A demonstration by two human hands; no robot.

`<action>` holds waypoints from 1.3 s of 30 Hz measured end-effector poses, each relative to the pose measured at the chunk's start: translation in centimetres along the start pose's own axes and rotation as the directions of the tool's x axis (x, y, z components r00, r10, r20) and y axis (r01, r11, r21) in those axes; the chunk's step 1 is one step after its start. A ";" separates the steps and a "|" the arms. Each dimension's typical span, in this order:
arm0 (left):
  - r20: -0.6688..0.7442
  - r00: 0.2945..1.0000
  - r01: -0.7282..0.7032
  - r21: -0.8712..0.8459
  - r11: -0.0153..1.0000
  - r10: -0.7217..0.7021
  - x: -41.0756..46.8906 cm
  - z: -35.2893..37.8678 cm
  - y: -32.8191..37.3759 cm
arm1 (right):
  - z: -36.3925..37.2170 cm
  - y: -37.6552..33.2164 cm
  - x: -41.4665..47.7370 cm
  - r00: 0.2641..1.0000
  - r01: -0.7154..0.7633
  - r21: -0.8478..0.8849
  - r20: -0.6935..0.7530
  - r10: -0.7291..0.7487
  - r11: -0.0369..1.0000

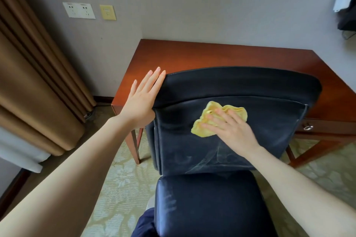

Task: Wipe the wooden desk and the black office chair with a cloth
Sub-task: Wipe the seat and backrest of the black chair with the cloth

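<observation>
- My right hand (234, 130) lies flat, fingers straight and a little spread, pressing the yellow cloth (215, 119) against the upper middle of the chair (221, 140) backrest.
- My left hand (143, 100) is open too, fingers straight and together, palm braced against the backrest's upper left edge.
- The desk (192, 56) stands behind the chair, in the corner by the wall; its top shows no cloth or hand on it.
- Risk: the cloth is bunched, not spread, so I judge it could roll out from under my fingers on a long stroke and leave bare skin dragging on the leather.
- Risk: pale smear marks sit on the lower backrest and the seat; a dirty or damp cloth may only spread them.
- Risk: if the left hand slips off the edge, the chair could swing or shift away from the push.
- Hidden: the chair's base and legs, the far face of the backrest, and the desk strip behind the backrest.
- Cut off: the desk's right end, and a dark item with something white at the upper right edge, which I cannot identify.
</observation>
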State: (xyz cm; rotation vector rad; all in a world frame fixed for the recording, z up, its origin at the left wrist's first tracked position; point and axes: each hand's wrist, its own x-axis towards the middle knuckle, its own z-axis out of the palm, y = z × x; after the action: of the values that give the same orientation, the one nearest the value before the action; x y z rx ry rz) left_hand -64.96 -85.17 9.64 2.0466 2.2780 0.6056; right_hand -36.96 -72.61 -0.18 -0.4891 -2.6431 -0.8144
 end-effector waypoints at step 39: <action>-0.076 0.996 0.045 -0.139 0.989 -0.056 -4.6 1.2 -1.8 | -4.5 -10.4 15.0 0.489 -0.700 0.623 0.060 0.870 0.351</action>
State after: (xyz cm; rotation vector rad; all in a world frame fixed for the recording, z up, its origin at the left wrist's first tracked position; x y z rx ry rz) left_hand -65.68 -89.40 6.92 1.9302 2.2522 0.8300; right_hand -53.59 -80.04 4.50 -1.2294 -1.7994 0.2519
